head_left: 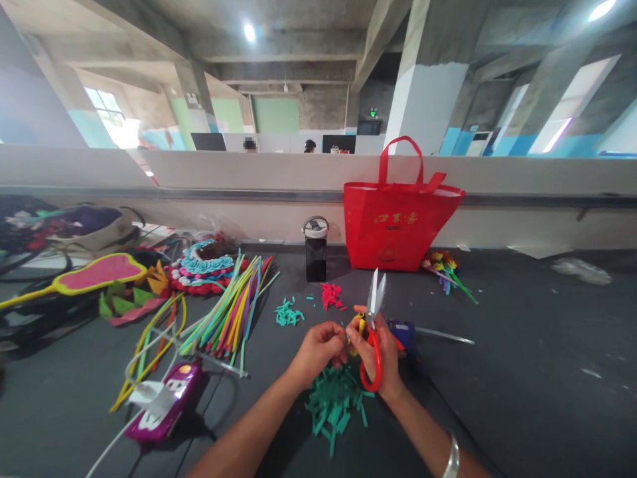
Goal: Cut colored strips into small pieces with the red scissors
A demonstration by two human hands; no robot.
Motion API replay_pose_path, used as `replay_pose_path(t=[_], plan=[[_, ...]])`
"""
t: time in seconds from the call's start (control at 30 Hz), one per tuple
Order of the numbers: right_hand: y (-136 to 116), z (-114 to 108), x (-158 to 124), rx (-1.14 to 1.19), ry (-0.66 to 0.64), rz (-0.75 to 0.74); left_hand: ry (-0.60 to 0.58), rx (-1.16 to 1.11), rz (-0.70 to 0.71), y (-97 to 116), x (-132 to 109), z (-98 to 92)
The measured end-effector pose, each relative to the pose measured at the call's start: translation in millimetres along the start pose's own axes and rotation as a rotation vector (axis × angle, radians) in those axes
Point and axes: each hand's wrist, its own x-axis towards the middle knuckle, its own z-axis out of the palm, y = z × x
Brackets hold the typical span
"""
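Note:
My right hand [387,355] is closed around a pair of scissors [377,362] with red handles, the blades pointing up and apart. Its thumb and fingertip come close to my left hand [321,345], whose fingers are curled in a pinch; what they hold, if anything, is too small to make out. Below both hands lies a loose heap of green strips [334,405]. Just beyond them are a small pile of red pieces [332,296] and a pile of teal pieces [288,312]. A yellow item [356,330] is partly hidden behind my right hand.
A black bottle [316,255] and a red bag [398,229] stand at the back. Colourful pipe cleaners [233,312] and a purple power strip [169,405] lie left. Right of my hands is a blue tool [404,334] with a metal rod, partly hidden.

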Motion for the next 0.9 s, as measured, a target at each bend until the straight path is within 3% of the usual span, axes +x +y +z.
replay_pose_path(t=[0.17, 0.27, 0.37, 0.47, 0.6, 0.9], plan=[[4.4, 1.2, 1.0, 0.049, 0.082, 0.078, 0.018, -0.058, -0.014, 2.8, -0.6, -1.1], [11.0, -0.6, 2.8, -0.120, 0.157, 0.046, 0.060, -0.215, 0.006, 7.5, -0.3, -2.6], [21.4, 0.6, 0.0, -0.361, 0.110, -0.121, 0.107, -0.405, 0.069, 15.3, -0.8, -3.8], [30.7, 6.9, -8.3, -0.437, -0.002, -0.229, 0.128, -0.488, 0.157, 22.9, -2.8, -4.1], [34.5, 15.4, -18.1, -0.507, -0.077, -0.303, 0.111, -0.513, 0.216, 24.7, -5.2, -4.1], [30.0, 13.9, -20.4, -0.594, -0.047, -0.351, 0.132, -0.455, 0.241, 17.3, -8.4, -1.7]])
